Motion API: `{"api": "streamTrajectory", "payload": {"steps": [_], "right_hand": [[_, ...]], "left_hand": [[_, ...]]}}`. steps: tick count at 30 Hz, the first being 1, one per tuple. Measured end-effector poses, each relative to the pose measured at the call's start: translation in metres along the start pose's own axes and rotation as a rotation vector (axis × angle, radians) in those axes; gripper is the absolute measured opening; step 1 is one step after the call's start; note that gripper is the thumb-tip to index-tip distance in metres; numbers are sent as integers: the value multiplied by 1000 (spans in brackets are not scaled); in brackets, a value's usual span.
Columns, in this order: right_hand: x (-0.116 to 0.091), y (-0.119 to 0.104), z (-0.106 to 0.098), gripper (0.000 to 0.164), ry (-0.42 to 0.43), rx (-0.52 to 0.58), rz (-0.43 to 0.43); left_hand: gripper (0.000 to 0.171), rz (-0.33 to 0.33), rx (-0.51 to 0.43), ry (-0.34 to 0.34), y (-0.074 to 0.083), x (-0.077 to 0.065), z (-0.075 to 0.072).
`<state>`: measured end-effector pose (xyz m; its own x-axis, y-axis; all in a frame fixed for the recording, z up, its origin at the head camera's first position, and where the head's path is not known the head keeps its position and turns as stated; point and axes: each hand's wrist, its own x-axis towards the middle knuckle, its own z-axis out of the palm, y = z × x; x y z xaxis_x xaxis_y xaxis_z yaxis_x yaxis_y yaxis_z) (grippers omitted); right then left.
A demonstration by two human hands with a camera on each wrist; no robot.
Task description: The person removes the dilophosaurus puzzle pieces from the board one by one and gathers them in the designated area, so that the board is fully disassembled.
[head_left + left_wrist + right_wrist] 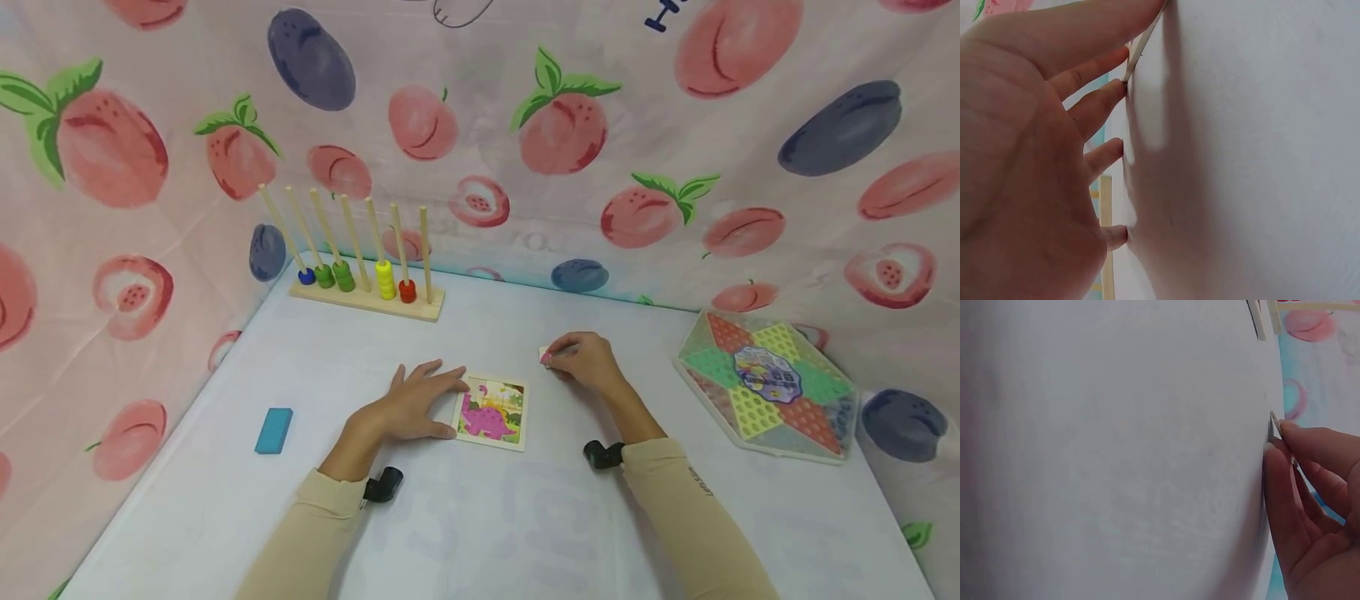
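Observation:
A square jigsaw puzzle (489, 421) with a pink dinosaur picture lies in a pale wooden frame near the middle of the table. At its left edge, my left hand (415, 406) spreads its fingers, index fingertip and thumb right by the frame. In the left wrist view, the fingertips (1117, 149) of that hand rest on the tabletop. To the right of the puzzle and a little farther back, my right hand (588, 362) pinches a small puzzle piece (545, 357) with some pink on it. The right wrist view shows this thin piece (1276, 423) edge-on, tilted, between thumb and fingers.
A wooden bead counter (367, 302) with upright pegs stands at the back left. The blue block (273, 431) lies left of my left hand. At the right, a hexagonal board game box (768, 383) lies flat. Fruit-patterned cloth (480, 125) hangs behind the table.

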<state>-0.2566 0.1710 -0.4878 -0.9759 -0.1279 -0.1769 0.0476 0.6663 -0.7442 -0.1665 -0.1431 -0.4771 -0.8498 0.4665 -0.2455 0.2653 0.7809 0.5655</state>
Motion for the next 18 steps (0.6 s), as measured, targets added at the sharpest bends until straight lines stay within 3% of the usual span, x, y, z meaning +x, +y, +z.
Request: {"api": "streamTrajectory", "payload": {"steps": [12,18], "right_hand": [[1,-5,0,27,-39,-9,94],[3,-3,1,30,-44,-155,36]], "left_hand": [[66,1,-11,-6,3,0,-4],[66,-14,-7,-11,3,0,-4]]}}
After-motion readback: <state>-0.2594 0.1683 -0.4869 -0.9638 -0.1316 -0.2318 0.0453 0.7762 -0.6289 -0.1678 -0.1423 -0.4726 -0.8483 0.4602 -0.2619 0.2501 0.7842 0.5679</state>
